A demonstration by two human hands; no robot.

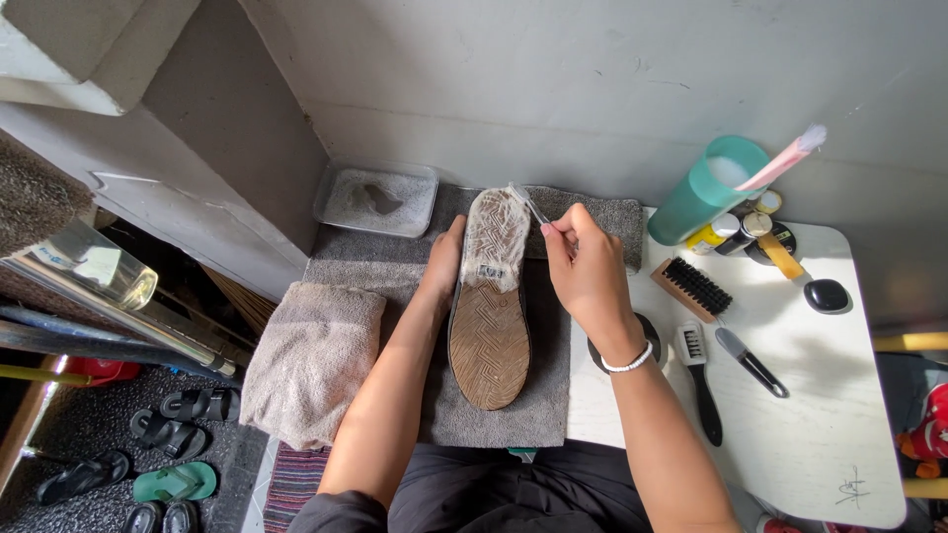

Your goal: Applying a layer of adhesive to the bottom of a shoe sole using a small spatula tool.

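A shoe [489,326] lies sole-up on a grey towel [538,405], its brown patterned sole facing me and its front part covered in white foam. My left hand [441,265] grips the shoe's left edge near the toe. My right hand [585,266] holds a small toothbrush [526,202] whose bristled head rests on the foamy toe end of the sole. A white bead bracelet sits on my right wrist.
A clear tray [377,197] of soapy water sits behind the towel. A folded beige towel [314,357] lies at the left. On the white table [829,434] are a teal cup [706,190] with a pink toothbrush, several brushes, small bottles and tins. Sandals lie on the floor at lower left.
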